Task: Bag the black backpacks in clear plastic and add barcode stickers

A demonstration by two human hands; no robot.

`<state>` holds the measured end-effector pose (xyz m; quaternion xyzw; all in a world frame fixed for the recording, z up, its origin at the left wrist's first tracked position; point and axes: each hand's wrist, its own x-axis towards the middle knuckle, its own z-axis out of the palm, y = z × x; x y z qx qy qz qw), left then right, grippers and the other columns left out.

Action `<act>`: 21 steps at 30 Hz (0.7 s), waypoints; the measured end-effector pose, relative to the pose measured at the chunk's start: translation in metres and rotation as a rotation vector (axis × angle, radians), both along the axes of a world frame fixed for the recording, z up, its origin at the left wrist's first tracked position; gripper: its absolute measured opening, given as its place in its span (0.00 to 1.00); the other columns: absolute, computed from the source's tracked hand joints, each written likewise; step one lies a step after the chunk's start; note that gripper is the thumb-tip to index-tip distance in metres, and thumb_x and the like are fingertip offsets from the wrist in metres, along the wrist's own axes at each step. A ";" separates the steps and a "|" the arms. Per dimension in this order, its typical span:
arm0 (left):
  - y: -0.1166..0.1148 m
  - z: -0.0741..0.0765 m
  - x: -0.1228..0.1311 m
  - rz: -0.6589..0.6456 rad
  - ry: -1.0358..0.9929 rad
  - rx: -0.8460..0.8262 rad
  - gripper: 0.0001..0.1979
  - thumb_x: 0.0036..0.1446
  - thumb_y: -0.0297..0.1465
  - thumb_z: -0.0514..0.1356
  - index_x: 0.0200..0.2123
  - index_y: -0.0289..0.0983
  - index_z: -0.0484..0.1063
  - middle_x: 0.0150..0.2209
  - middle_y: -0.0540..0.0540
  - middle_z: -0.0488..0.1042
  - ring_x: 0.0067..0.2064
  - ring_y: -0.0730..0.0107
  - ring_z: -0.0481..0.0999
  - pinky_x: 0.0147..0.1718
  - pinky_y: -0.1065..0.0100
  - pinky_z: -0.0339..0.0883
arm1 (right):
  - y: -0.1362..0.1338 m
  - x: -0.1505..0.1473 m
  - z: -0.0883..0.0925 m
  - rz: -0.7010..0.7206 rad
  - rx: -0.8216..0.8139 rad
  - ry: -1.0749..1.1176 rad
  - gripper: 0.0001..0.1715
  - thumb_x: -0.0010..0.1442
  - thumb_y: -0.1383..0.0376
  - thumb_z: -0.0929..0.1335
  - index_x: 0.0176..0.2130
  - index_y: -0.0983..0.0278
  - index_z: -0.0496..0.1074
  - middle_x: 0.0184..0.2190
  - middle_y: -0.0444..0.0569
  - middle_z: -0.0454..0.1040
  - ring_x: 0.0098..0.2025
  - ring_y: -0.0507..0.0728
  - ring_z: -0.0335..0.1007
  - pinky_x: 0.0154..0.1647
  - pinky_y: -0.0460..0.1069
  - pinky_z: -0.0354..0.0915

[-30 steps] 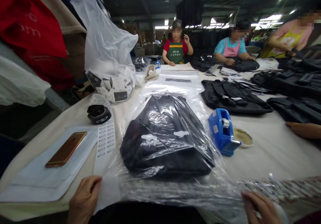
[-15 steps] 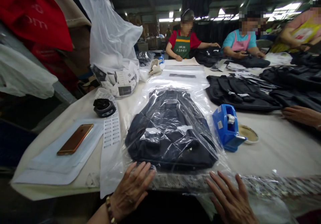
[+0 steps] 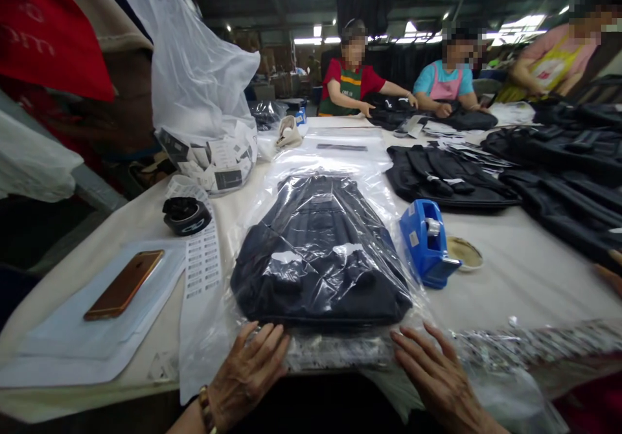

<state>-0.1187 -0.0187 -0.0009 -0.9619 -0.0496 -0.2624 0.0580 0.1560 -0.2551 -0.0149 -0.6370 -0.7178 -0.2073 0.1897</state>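
A folded dark garment (image 3: pixel 318 259) lies inside a clear plastic bag (image 3: pixel 340 162) on the table (image 3: pixel 525 278) in front of me. My left hand (image 3: pixel 247 372) rests flat, fingers spread, on the bag's near edge at the left. My right hand (image 3: pixel 437 376) presses flat on the same edge at the right. Neither hand grips anything. A strip of the bag's open flap (image 3: pixel 335 353) runs between my hands.
A blue tape dispenser (image 3: pixel 425 243) and a small dish (image 3: pixel 464 254) stand right of the bag. Left lie a phone (image 3: pixel 124 285) on papers, a label strip (image 3: pixel 201 265) and a black roll (image 3: pixel 187 216). Dark garments (image 3: pixel 447 178) and three seated workers fill the far side.
A second ago my hands held the bag's near corners at the table edge; they have since moved inward and now lie flat on the flap. The view shifted slightly.
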 end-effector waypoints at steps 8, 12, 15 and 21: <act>0.009 0.008 0.012 -0.016 -0.143 -0.156 0.15 0.63 0.22 0.45 0.34 0.37 0.71 0.33 0.49 0.76 0.41 0.70 0.71 0.46 0.63 0.57 | 0.016 0.000 0.021 -0.004 0.063 0.197 0.14 0.61 0.76 0.56 0.40 0.67 0.67 0.34 0.50 0.76 0.39 0.52 0.71 0.45 0.49 0.63; 0.016 0.031 0.024 0.054 0.040 -0.173 0.16 0.64 0.26 0.46 0.25 0.37 0.65 0.20 0.54 0.67 0.26 0.75 0.67 0.35 0.67 0.56 | 0.028 0.003 0.026 -0.152 -0.002 0.232 0.11 0.64 0.71 0.57 0.37 0.65 0.66 0.21 0.42 0.69 0.24 0.50 0.66 0.31 0.45 0.61; 0.020 0.042 0.033 0.134 0.060 -0.060 0.20 0.65 0.29 0.44 0.21 0.38 0.62 0.17 0.55 0.64 0.21 0.74 0.63 0.31 0.67 0.53 | 0.039 0.002 0.028 -0.307 0.007 0.167 0.16 0.66 0.66 0.56 0.30 0.62 0.65 0.18 0.41 0.67 0.20 0.49 0.64 0.26 0.44 0.56; 0.032 0.041 0.041 0.224 0.103 0.091 0.22 0.66 0.31 0.42 0.20 0.38 0.63 0.16 0.54 0.65 0.21 0.71 0.64 0.30 0.65 0.51 | 0.048 -0.002 0.029 -0.485 -0.032 0.110 0.25 0.68 0.60 0.51 0.24 0.60 0.61 0.14 0.40 0.66 0.16 0.50 0.64 0.21 0.45 0.52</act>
